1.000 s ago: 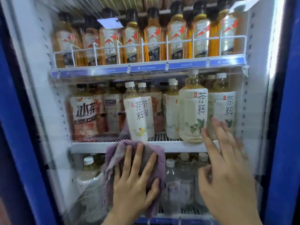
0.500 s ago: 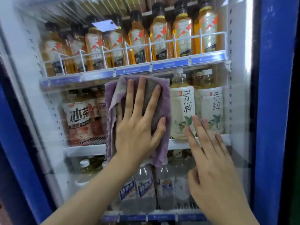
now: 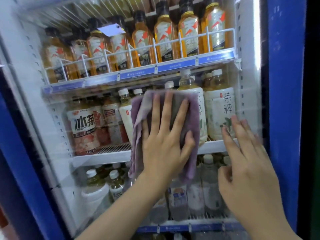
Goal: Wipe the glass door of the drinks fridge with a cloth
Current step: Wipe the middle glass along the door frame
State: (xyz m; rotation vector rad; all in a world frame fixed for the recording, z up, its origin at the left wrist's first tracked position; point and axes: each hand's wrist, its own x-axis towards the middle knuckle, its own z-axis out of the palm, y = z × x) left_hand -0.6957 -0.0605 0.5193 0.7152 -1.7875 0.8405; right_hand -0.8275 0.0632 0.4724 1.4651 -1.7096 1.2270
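Purple cloth [image 3: 192, 118] — rumpled, pressed flat against glass door [image 3: 57, 153], mid-height; door upright, blue-framed, streaky.

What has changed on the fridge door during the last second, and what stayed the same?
The left hand pushed the purple cloth up the glass door, from the lower shelf level to the middle shelf, then slightly down and right. It kept the cloth pressed flat, fingers spread. The right hand stayed open on the glass near the blue frame. Nothing was let go.
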